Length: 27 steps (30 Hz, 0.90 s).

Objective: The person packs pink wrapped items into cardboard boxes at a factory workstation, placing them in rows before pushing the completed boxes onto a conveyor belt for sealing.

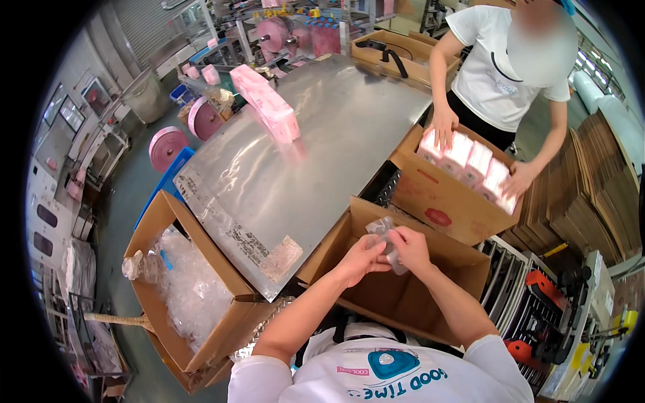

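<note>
Holding a clear plastic bag (385,235) between both hands, just above the open empty carton (403,295) in front of the person. Left hand (363,258) pinches the bag's lower edge, fingers clenched on the film; right hand (410,248) grips the other side, fingers curled round it. The bag looks bunched, mouth not visibly open.

Risks as I read them:
- Film is thin and slick; a pull from both sides could tear it or slip it out of one hand, dropping it into the carton.
- Bunched film may be two bags stuck together; can't tell from here.

Around it: steel table (322,148) to the left with a row of pink packs (269,107) well apart from the hands. Side carton of loose clear bags (188,282) at lower left. Opposite, a co-worker's hands press pink packs into another carton (443,201), close enough that elbows or flaps could collide.
</note>
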Tool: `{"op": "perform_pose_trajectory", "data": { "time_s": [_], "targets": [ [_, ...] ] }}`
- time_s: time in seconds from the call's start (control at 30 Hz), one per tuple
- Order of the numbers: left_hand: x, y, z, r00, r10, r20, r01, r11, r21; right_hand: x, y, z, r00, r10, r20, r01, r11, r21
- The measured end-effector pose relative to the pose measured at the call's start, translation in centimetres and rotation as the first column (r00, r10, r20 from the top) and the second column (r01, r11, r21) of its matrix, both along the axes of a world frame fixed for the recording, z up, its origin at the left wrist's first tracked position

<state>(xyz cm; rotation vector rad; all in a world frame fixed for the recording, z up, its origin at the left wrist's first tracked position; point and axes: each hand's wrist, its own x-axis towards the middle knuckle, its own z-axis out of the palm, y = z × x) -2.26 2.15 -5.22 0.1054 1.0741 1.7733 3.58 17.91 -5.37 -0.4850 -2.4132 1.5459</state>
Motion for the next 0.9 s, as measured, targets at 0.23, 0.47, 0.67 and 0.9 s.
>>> {"op": "perform_pose_trajectory", "data": {
  "time_s": [0.23,0.47,0.67,0.9],
  "targets": [
    [-1.0,-17.3,2.8,0.563,0.146,-0.814,-0.687,0.631,-0.361,7.9,8.3,-22.8,0.736,-0.123,0.666,-0.418,0.690,0.590],
    [1.7,-44.9,1.7,0.598,-0.346,-0.723,-0.782,-0.450,-0.431,20.1,5.6,-35.6,0.457,-0.201,0.867,-0.594,0.657,0.465],
    [-9.5,-50.8,-1.8,0.593,-0.303,-0.746,-0.803,-0.288,-0.521,3.1,3.3,-22.9,0.066,0.489,0.870,-0.651,0.682,-0.334],
    [-41.5,-36.1,3.7,0.041,-0.495,-0.868,-0.913,0.334,-0.234,-31.9,-6.2,11.0,0.658,0.670,0.344,-0.501,0.730,-0.464]
  ]
}}
